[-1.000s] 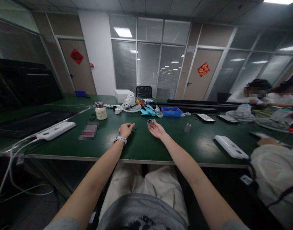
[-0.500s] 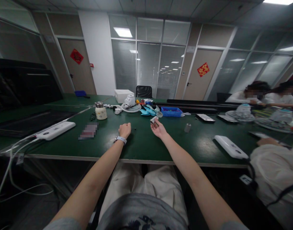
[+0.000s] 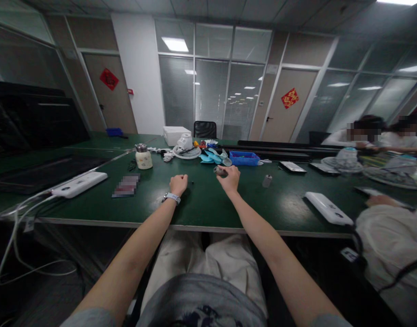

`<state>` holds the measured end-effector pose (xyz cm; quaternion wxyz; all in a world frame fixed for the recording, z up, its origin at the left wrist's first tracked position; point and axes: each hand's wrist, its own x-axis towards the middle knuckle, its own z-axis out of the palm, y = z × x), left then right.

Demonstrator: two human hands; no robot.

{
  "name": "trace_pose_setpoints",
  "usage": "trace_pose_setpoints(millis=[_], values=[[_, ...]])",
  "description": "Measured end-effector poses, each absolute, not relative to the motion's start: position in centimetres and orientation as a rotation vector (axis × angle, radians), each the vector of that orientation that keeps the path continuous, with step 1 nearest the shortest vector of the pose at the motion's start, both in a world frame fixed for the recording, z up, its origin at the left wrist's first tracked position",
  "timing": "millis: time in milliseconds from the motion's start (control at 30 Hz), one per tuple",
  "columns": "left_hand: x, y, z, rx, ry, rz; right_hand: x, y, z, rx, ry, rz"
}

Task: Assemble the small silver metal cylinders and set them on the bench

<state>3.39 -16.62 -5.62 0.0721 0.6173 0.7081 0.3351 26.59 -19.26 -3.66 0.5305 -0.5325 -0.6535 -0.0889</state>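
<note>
Between the thumb and fingers of my right hand (image 3: 230,178) is a small metal cylinder (image 3: 220,171), much like a little motor, held above the green table with one end pointing left. My left hand (image 3: 178,185), with a watch (image 3: 171,198) on its wrist, rests closed over the table. Whatever its curled fingers may hold is hidden. A tiny dark piece (image 3: 192,182) lies just right of that fist. To the right of my right hand, a similar metal cylinder (image 3: 267,181) stands upright on the tabletop.
Beyond my hands lie blue fan blades (image 3: 211,157), a white fan grille (image 3: 187,153) and a blue bin (image 3: 244,158). A patterned bottle (image 3: 143,159) stands left; white power strips (image 3: 81,185) flank me. A co-worker's sleeve (image 3: 387,227) is at the right.
My right hand has turned from palm-up to a grip from above, and the metal cylinder has rotated with its end now facing left. My left hand has barely moved.
</note>
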Motion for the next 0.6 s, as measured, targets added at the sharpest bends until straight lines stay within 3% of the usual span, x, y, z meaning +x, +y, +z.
trace_pose_setpoints(millis=[267,600], values=[[3.35,-16.46,-5.76,1.856,2.116,1.017,26.43,-18.59,-4.26,-1.261,-1.547,-0.242],[3.29,-16.27,-5.83,1.834,2.108,1.022,26.23,-18.64,-4.03,-1.022,-1.56,0.144]])
